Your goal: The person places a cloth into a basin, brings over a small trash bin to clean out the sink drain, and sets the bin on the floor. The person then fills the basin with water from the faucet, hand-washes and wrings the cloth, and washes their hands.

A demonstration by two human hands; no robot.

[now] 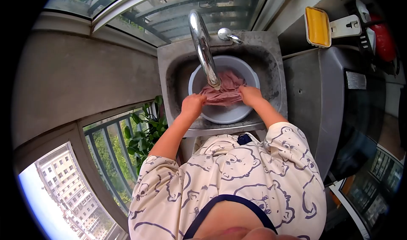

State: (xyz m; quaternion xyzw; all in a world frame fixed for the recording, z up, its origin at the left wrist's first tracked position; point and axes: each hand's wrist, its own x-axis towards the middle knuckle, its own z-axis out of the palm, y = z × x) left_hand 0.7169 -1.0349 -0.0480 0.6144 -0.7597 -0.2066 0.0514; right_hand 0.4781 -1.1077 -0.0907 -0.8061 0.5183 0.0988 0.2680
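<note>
A wet-looking pink cloth (227, 92) is stretched between my two hands over a grey-blue basin (229, 116). My left hand (193, 105) grips its left edge near the basin's left rim. On the other side, my right hand (251, 96) pinches the right end of the cloth. Part of the cloth hangs down into the basin, and its folds hide much of the basin's bottom. Directly above the cloth is the spout of a chrome faucet (203, 49). Whether water runs from it I cannot tell.
The basin stands in a stone sink (271, 70) with a faucet handle (229, 35) behind it. A yellow soap dish (318, 27) is mounted at the upper right, above a grey appliance (333, 91). A leafy plant (144, 134) grows beside the sink's left side.
</note>
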